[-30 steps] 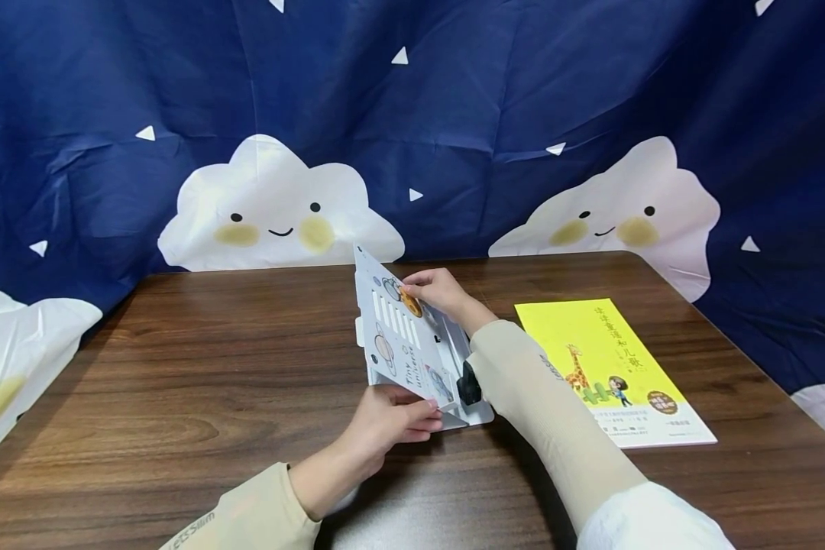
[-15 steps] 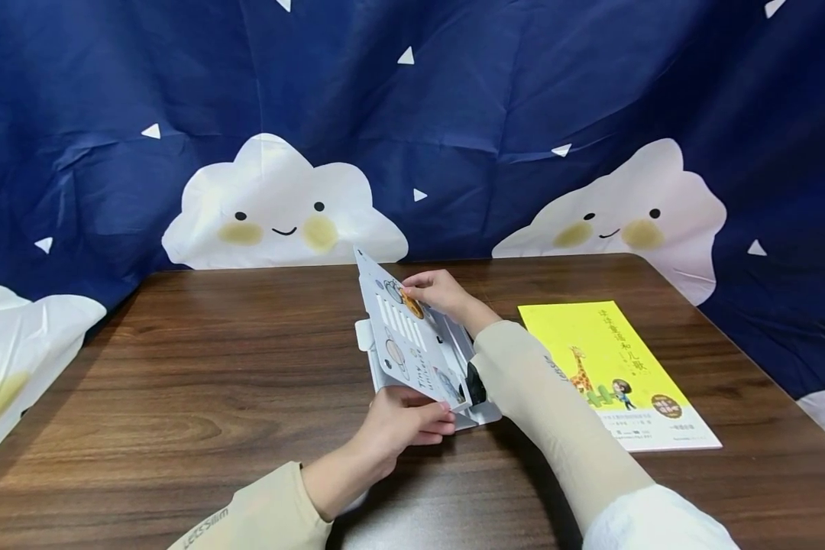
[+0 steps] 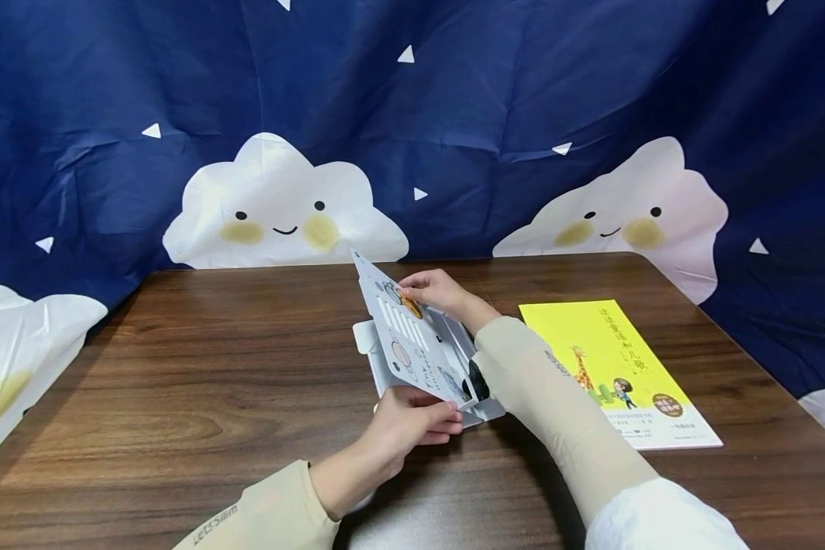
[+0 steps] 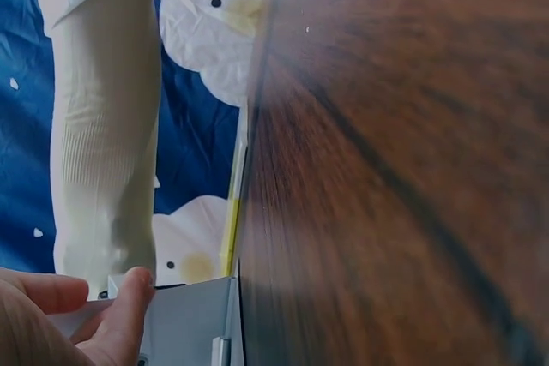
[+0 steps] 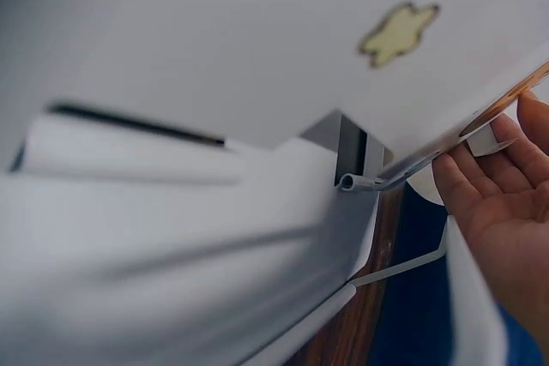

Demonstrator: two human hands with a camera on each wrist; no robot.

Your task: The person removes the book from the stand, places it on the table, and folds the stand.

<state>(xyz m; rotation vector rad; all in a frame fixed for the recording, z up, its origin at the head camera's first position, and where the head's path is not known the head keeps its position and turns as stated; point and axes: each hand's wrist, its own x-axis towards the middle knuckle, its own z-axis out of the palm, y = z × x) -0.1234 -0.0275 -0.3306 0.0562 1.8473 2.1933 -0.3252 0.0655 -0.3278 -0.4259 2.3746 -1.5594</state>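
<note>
A pale blue-grey folding book stand (image 3: pixel 422 355), printed with planets and the words "Tiny universe", stands half unfolded at the middle of the table. Its slotted panel tilts up from a flatter base (image 3: pixel 484 412). My left hand (image 3: pixel 402 424) pinches the panel's near lower corner between thumb and fingers; the left wrist view shows the same hand (image 4: pixel 94 323) from behind. At the panel's far edge my right hand (image 3: pixel 443 294) grips beside an orange printed figure. In the right wrist view, its fingers (image 5: pixel 489 177) lie behind the edge near a metal hinge rod (image 5: pixel 356 183).
To the right, a yellow picture book (image 3: pixel 612 367) with a giraffe lies flat on the brown wooden table (image 3: pixel 247 397). Behind the table hangs a dark blue curtain (image 3: pixel 454 99) with white smiling clouds.
My left hand has moved slightly right with the panel's near corner, and more of the base tab shows on the left. The right hand keeps its grip on the far edge.
</note>
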